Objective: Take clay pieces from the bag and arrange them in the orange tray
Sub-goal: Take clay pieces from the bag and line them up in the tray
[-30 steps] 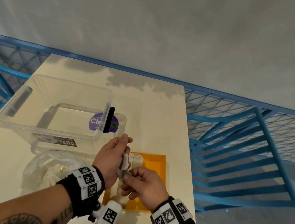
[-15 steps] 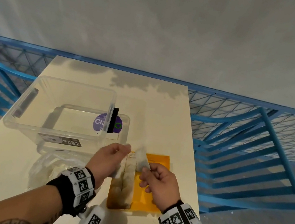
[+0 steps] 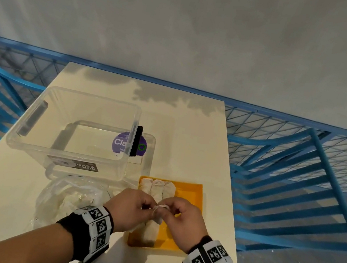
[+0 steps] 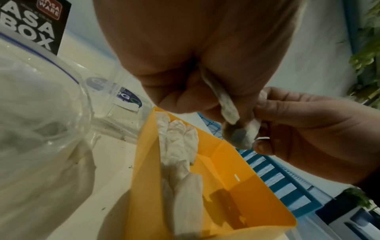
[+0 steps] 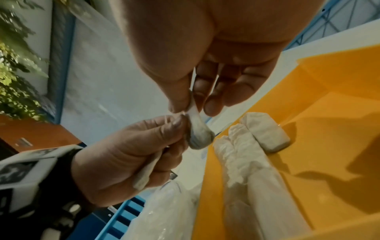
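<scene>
Both hands meet above the near half of the orange tray. My left hand and right hand pinch one grey-white clay piece between their fingertips. In the right wrist view the right thumb and fingers nip the top of the lump. In the left wrist view a flat strip of the clay runs back into the curled left fingers. Several pale clay rolls lie side by side along the tray's left part. The clear bag with more clay lies left of the tray.
A clear plastic box with a black label stands behind the bag, on its lid with a purple sticker. The cream table ends just right of the tray. Blue railings surround the table.
Half a second ago the hands were apart, each with clay. They have come together again, nearer to me, over the tray's near half. The rolls in the tray have not moved.
</scene>
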